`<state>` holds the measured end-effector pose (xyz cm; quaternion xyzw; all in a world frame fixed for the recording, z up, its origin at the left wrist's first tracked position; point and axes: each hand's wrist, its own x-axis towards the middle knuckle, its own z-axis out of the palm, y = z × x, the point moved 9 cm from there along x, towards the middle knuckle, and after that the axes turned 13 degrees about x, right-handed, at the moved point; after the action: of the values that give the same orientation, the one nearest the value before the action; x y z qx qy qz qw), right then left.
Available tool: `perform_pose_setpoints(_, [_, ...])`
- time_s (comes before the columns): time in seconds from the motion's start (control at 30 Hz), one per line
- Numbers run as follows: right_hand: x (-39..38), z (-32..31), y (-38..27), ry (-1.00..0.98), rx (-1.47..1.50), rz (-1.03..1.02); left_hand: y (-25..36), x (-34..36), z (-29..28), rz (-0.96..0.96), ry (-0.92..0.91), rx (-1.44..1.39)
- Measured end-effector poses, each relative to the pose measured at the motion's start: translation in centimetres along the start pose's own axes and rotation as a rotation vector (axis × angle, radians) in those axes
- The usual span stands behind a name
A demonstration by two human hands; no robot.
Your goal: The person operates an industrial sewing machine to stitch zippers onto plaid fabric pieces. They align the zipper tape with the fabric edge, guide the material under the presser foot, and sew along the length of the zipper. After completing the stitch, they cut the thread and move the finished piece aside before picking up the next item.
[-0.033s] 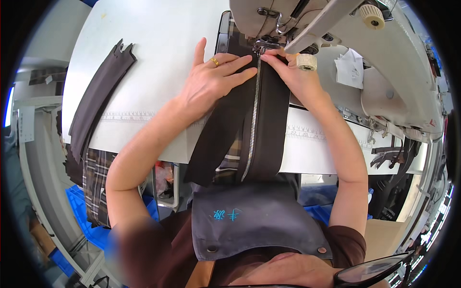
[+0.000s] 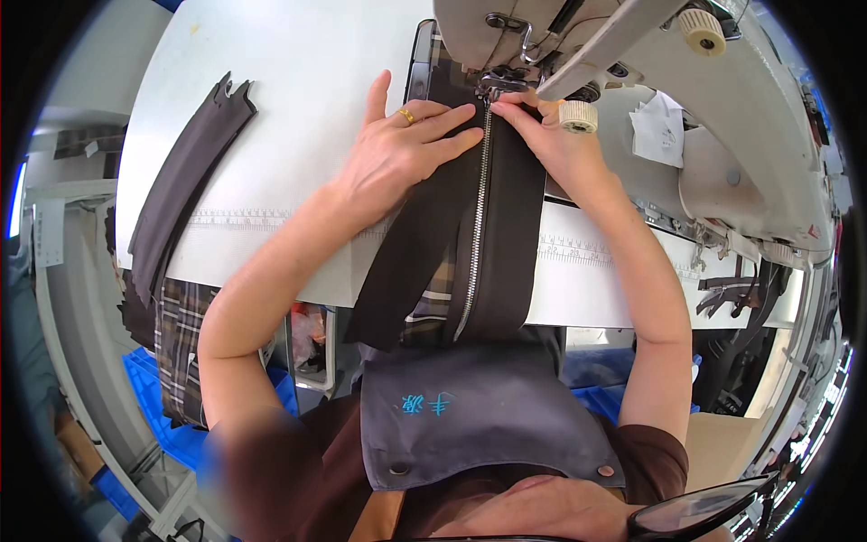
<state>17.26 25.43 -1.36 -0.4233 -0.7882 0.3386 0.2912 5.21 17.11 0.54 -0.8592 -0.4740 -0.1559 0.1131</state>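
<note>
A dark fabric piece (image 2: 510, 244) with plaid cloth (image 2: 439, 287) under it lies beneath the sewing machine's presser foot (image 2: 495, 83). A silver-toothed metal zipper (image 2: 476, 235) runs lengthwise along it, from the foot toward my body. My left hand (image 2: 402, 149) rests on the fabric left of the zipper, fingers stretched and thumb apart, holding nothing. Close to the foot, my right hand (image 2: 551, 135) pinches the zipper's upper end from the right side between thumb and fingers; part of those fingers is hidden behind the machine.
The sewing machine (image 2: 722, 108) fills the upper right. Dark cut strips (image 2: 190, 172) lie at the table's left, with plaid cloth (image 2: 185, 339) hanging below. Crumpled white paper (image 2: 657, 131) sits beside the machine. More zippers (image 2: 730, 294) lie at the right edge. A blue crate (image 2: 158, 402) stands below left.
</note>
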Motion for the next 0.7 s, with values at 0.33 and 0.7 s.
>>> perform_pose_setpoints(0.33, [0.0, -1.5, 1.1, 0.100, 0.143, -0.060, 0.3, 0.0, 0.2, -0.037, -0.050, 0.011])
perform_pose_setpoints(0.7, [0.3, -1.4, 0.5, -0.121, 0.029, 0.196, 0.2, -0.2, 0.1, -0.049, -0.047, -0.055])
